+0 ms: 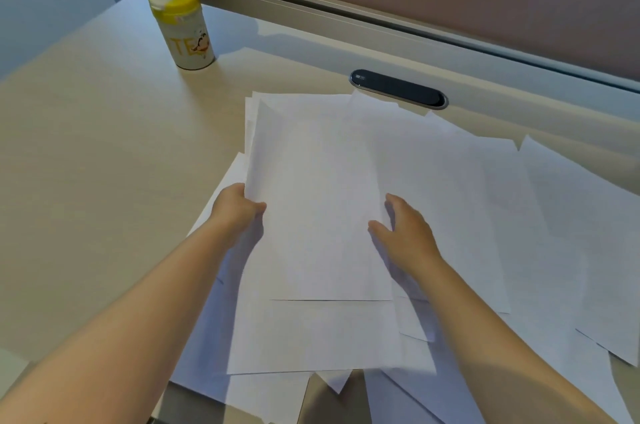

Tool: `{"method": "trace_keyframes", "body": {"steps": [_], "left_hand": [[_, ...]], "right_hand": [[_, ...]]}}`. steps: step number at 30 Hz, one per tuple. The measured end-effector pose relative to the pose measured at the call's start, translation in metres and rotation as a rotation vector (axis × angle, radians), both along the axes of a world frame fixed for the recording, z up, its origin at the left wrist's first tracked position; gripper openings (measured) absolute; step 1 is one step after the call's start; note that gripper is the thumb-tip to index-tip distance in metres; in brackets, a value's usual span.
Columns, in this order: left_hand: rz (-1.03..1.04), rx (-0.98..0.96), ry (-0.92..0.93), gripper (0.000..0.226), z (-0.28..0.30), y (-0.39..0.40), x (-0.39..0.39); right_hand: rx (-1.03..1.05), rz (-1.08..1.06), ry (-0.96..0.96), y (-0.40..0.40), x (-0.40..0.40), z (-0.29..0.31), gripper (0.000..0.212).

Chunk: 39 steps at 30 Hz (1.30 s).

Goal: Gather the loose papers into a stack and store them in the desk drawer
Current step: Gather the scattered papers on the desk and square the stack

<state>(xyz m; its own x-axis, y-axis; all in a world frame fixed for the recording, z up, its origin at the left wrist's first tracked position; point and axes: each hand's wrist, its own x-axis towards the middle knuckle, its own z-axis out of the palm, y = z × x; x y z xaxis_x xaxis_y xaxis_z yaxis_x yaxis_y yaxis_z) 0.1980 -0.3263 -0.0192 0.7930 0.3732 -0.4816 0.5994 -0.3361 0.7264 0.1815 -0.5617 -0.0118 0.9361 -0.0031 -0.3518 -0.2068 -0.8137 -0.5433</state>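
While the left hand [239,203] pinches the top sheets' left edge, the right hand [407,233] lies spread, gripping nothing. The papers [450,181] sprawl across the desk [104,146], barely gathered. No drawer in sight, so storing remains.

The left hand's [239,205] fingertips are hidden under the papers [322,215]. At five o'clock, sheets run past the frame. The drawer is unseen.

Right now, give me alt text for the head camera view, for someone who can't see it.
Two bare hands gather loose white papers spread over a pale desk: the left hand grips a sheet's left edge, the right hand rests open on the pile. A yellow-lidded canister stands at the back left.
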Motion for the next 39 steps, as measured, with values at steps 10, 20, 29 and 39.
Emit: {"method": "trace_keyframes", "body": {"steps": [10,20,29,39], "left_hand": [[0.125,0.011,-0.090,0.035,0.005,0.046,0.000],[0.022,-0.195,-0.027,0.022,0.006,0.021,0.010],[-0.153,-0.163,-0.016,0.022,0.008,0.000,0.022],[0.007,-0.575,-0.173,0.024,0.026,0.048,0.018]], "right_hand": [[-0.109,0.046,0.090,0.008,0.000,0.000,0.062],[-0.069,-0.300,0.135,0.000,0.005,0.010,0.061],[0.503,-0.385,0.126,0.035,0.003,0.024,0.059],[0.749,-0.603,0.115,0.051,0.002,0.030,0.039]]}}
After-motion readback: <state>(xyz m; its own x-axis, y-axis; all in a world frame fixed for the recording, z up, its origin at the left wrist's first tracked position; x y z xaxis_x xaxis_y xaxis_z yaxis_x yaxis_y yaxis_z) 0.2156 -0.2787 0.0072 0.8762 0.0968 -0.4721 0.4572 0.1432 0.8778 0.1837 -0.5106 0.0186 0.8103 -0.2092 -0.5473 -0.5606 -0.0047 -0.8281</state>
